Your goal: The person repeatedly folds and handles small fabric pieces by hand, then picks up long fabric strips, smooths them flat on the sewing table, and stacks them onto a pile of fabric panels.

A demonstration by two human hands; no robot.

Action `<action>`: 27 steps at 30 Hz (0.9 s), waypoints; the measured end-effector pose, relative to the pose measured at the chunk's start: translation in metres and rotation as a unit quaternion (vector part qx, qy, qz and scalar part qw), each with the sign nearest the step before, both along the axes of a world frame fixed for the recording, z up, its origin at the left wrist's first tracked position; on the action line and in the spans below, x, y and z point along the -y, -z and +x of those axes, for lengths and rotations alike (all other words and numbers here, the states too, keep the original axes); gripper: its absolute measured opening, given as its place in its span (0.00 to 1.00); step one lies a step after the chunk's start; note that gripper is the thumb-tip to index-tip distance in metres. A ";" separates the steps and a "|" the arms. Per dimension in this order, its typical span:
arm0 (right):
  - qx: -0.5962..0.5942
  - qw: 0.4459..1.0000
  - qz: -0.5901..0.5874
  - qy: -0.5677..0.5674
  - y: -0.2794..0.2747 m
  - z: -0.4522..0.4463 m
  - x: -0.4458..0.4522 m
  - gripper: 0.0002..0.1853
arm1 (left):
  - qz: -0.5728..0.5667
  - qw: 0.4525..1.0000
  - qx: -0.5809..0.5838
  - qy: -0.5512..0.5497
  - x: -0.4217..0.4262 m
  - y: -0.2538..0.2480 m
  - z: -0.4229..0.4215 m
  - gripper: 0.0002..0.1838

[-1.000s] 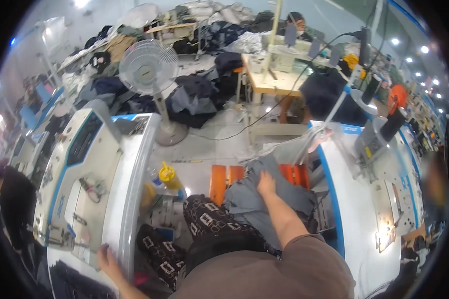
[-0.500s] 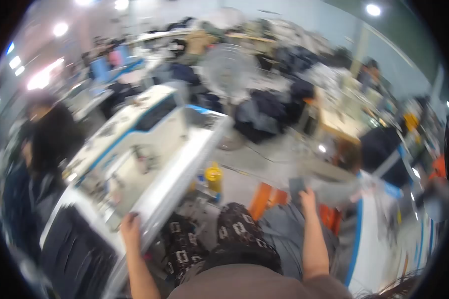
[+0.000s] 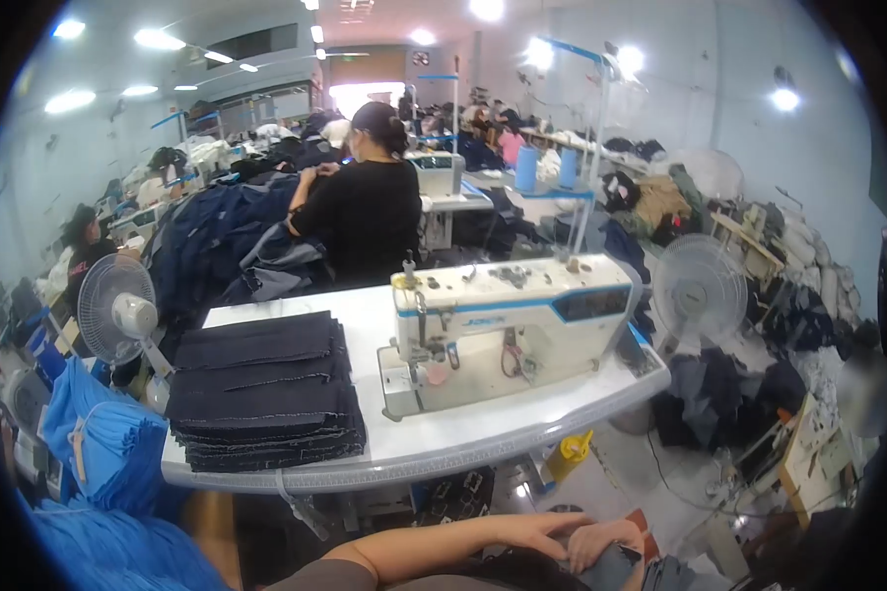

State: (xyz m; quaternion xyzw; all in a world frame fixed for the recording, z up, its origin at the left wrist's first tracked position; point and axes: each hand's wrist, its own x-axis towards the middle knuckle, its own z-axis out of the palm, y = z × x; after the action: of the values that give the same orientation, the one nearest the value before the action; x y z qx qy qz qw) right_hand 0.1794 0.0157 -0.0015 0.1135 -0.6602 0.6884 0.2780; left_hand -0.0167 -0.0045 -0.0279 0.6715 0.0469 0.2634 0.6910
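At the bottom right, my left arm crosses in front of my body and my left hand [image 3: 539,533] meets my right hand. Its fingers look stretched out, with their tips partly hidden behind the right hand. My right hand [image 3: 601,541] is curled over a grey piece of cloth [image 3: 613,571] low at the frame's edge. More grey cloth pieces [image 3: 672,574] lie just right of it. Above my hands stands a white sewing machine [image 3: 508,330] on its white table [image 3: 463,443]. A neat stack of black fabric pieces [image 3: 266,389] sits on the table's left part.
Blue fabric bundles [image 3: 108,433] fill the lower left, near a standing fan [image 3: 118,310]. Another fan [image 3: 698,291] stands at right, behind dark cloth piles [image 3: 719,394]. A yellow bottle [image 3: 568,455] is under the table edge. A person in black [image 3: 370,212] works beyond the table.
The view has swung left, bringing the sewing table to the middle. My left hand has left the table edge and come across to my right hand, which was apart over the grey cloth.
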 end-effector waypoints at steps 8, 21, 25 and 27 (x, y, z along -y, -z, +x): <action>0.123 0.893 -0.157 0.405 -0.031 0.023 0.081 0.34 | 0.130 0.952 -0.251 -0.117 -0.001 -0.044 -0.010 0.15; 0.265 0.775 -0.111 0.563 -0.023 0.033 0.099 0.18 | 0.207 0.953 -0.186 -0.117 -0.016 -0.016 -0.009 0.18; 0.216 0.781 -0.148 0.567 -0.018 0.018 0.101 0.14 | 0.045 0.984 -0.159 -0.062 -0.005 -0.027 -0.004 0.19; 0.203 0.764 -0.147 0.594 -0.017 0.016 0.100 0.12 | 0.025 0.991 -0.118 -0.056 -0.003 -0.015 -0.002 0.18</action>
State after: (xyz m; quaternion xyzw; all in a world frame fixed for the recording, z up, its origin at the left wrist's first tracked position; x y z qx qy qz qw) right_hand 0.1959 -0.0845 0.0154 -0.4869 -0.5268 0.4810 0.5040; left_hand -0.0183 -0.0018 -0.0130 0.7109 0.1594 0.2218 0.6481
